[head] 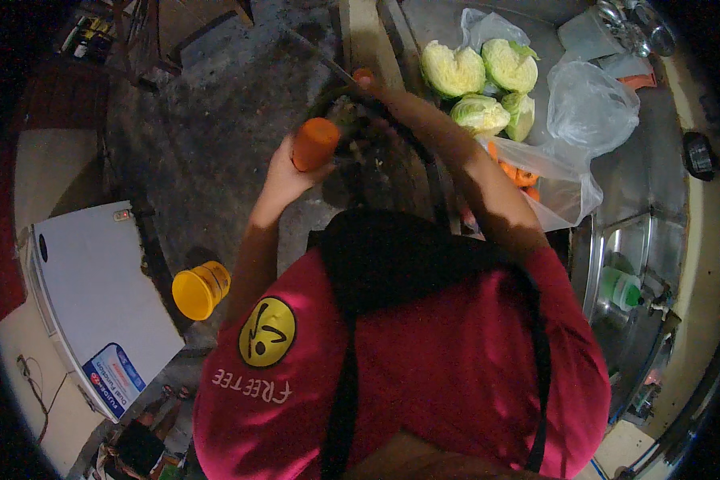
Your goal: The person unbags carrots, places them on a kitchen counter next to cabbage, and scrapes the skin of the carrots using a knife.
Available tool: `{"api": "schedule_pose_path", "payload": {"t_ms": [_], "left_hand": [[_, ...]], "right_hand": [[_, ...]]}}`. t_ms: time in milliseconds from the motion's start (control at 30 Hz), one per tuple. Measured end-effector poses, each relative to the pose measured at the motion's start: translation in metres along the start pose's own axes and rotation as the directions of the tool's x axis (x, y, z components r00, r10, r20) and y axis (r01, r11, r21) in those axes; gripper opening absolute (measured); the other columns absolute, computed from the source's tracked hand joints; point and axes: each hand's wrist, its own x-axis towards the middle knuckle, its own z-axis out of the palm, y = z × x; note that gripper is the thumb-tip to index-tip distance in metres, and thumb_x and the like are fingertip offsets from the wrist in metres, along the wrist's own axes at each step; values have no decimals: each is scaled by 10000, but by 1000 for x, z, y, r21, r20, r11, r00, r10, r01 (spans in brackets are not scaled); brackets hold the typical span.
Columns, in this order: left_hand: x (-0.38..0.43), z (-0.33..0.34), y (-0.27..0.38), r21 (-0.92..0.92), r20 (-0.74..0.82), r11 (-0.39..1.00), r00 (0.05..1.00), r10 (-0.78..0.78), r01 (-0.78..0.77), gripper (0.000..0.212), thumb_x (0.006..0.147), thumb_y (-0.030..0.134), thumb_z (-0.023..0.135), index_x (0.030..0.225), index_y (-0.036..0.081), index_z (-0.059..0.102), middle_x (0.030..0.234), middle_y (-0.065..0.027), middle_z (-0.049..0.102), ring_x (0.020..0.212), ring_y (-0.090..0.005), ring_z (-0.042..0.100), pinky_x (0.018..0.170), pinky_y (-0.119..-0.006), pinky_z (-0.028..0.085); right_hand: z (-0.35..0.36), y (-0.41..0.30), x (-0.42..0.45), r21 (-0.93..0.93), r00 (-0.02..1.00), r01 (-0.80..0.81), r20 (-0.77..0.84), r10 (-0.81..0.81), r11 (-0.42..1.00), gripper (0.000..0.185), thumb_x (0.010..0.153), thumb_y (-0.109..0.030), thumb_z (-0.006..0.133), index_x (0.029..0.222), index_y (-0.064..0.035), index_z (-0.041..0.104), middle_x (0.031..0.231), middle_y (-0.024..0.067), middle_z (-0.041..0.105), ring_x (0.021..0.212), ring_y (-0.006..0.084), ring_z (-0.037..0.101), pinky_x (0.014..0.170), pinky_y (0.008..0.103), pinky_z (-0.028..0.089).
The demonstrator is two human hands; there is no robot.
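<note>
My left hand (289, 174) is closed around a thick orange piece (315, 143), apparently a carrot seen nearly end-on. Farther forward, my right hand (369, 89) is dim and blurred, with a small orange part at its fingers; its grip cannot be made out. A long thin straight thing (318, 51), possibly a blade, runs from beside that hand towards the upper left. Cut cabbage pieces (454, 69) lie on the metal counter to the right. Nearer me there, a clear plastic bag (567, 195) holds orange vegetables (519, 175), seemingly carrots.
A stainless steel sink (627, 240) with a green bottle (621, 288) is at the right. Another clear bag (594, 108) and a pale container (588, 36) stand on the counter. A yellow bucket (195, 294) and a white appliance (102, 288) are at the left.
</note>
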Motion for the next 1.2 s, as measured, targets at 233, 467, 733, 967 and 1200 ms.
{"api": "schedule_pose_path", "payload": {"t_ms": [233, 467, 733, 967, 1200], "left_hand": [[-2, 5, 8, -55, -13, 995, 996, 87, -88, 625, 565, 133, 745, 1098, 21, 437, 1038, -115, 542, 974, -210, 520, 832, -321, 394], [-14, 0, 7, -9, 30, 995, 995, -99, 99, 583, 587, 218, 733, 1070, 30, 466, 998, -115, 553, 921, -205, 535, 788, -318, 405], [-3, 23, -6, 152, 218, 966, 946, -239, 209, 555, 602, 261, 714, 1046, 28, 475, 896, -125, 581, 807, -208, 570, 686, -314, 435], [25, 86, 36, 144, 418, 986, 898, -138, 84, 605, 609, 289, 716, 1090, 29, 458, 901, -117, 580, 806, -203, 563, 705, -311, 434], [46, 167, 170, 24, 675, 970, 720, 162, -240, 597, 596, 302, 694, 1062, -2, 479, 956, -173, 557, 903, -284, 540, 774, -339, 413]], "right_hand": [[-73, 47, 119, -881, 871, 149, -98, -481, 448, 583, 836, -512, 314, 1203, -61, 366, 1103, 207, 446, 1075, 301, 418, 889, 366, 348], [-24, -17, -19, -598, 796, 315, -256, -548, 737, 511, 831, -351, 416, 1232, -46, 326, 1108, 134, 449, 998, 221, 422, 835, 305, 352], [-19, -30, -251, -515, -1, 350, -836, -549, 783, 606, 729, -242, 618, 1234, -74, 328, 814, 43, 514, 581, 102, 468, 466, 225, 384], [-136, 84, -352, -452, -268, -404, -773, -575, 796, 666, 700, -316, 624, 1238, -53, 332, 1055, 158, 547, 947, 293, 536, 806, 330, 403], [-162, 184, -340, -177, 187, -624, -980, -75, 761, 734, 659, -316, 638, 1250, -45, 297, 1088, 197, 511, 997, 327, 503, 846, 370, 389]]}}
